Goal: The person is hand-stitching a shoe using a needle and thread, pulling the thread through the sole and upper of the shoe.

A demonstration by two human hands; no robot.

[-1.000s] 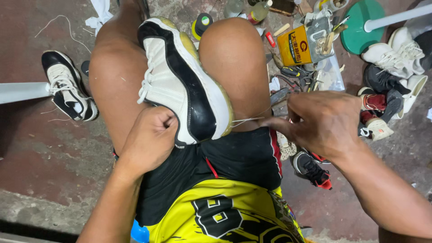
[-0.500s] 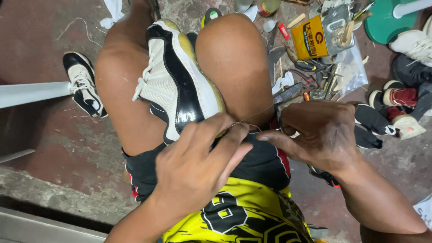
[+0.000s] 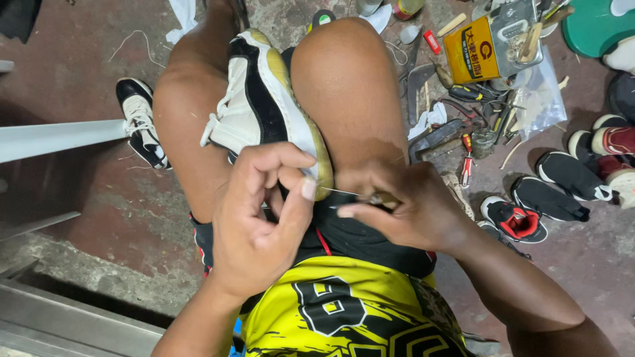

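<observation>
A white and black sneaker [image 3: 261,109] with a yellowed sole is clamped between my bare knees, heel toward me. My left hand [image 3: 261,218] pinches a thin thread [image 3: 344,192] at the heel edge of the sole, thumb and fingers closed on it. My right hand [image 3: 403,205] sits just right of the heel and grips a small awl-like tool [image 3: 383,198] whose thin metal tip points left toward the sole. The thread runs taut between the two hands.
A matching sneaker [image 3: 142,122] lies on the red floor at left. Right of my knee are a yellow tin [image 3: 471,51], scattered hand tools [image 3: 463,142], a plastic bag [image 3: 539,99] and several small shoes [image 3: 562,178]. A grey bar [image 3: 59,139] crosses at left.
My left hand rose from my thigh to the sneaker's heel and closed on the thread. My right hand shifted left to the sole. The view tilted slightly.
</observation>
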